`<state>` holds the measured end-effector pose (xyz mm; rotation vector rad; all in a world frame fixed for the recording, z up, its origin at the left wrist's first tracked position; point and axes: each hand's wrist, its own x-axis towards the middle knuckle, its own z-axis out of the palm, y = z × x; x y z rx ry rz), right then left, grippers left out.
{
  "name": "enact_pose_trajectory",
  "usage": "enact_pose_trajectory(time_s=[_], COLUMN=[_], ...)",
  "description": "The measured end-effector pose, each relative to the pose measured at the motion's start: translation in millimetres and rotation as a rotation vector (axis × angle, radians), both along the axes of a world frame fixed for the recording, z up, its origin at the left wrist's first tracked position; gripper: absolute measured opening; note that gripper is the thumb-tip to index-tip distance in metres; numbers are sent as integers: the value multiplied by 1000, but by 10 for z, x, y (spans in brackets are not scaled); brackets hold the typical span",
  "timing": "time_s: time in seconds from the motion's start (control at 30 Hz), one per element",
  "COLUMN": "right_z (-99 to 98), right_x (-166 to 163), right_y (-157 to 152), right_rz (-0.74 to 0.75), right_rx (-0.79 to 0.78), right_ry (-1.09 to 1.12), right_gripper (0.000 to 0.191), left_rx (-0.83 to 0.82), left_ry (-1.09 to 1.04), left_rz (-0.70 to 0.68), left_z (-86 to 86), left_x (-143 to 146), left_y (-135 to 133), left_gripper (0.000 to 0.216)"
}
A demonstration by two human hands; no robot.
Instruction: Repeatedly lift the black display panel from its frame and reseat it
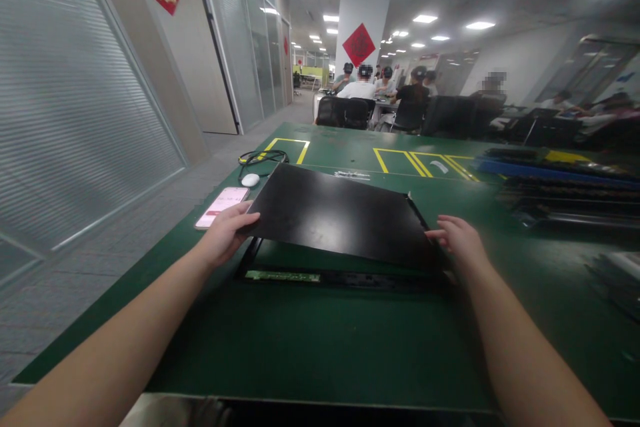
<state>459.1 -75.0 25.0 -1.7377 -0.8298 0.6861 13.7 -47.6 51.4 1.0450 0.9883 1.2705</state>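
Note:
A large flat black panel [335,213] is held tilted over a black frame [345,278] that lies on the green table [310,347]. Its near edge is raised off the frame. A green circuit strip [283,276] shows along the frame's near side. My left hand [227,230] grips the panel's left near corner, thumb on top. My right hand [457,239] holds the right near corner, fingers curled at its edge.
A phone with a pink screen [223,206], a white mouse [250,179] and a coiled cable [263,158] lie left of the panel. Stacked black and blue trays [560,187] fill the right side. Yellow tape boxes [420,161] mark the far table. People sit at desks behind.

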Motion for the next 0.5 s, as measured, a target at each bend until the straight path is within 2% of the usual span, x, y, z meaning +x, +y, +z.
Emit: enact_pose_trajectory(time_s=[0.37, 0.5], right_z=[-20, -27], right_x=[54, 65], right_y=[-19, -14], right_rz=[-36, -37], right_rx=[-85, -102], right_ry=[-160, -184], right_gripper=[39, 38], left_rx=[-89, -111], left_ry=[20, 34], left_rz=[-80, -61], left_z=[-62, -62], left_x=[60, 61], left_y=[-40, -39], left_gripper=[31, 32])
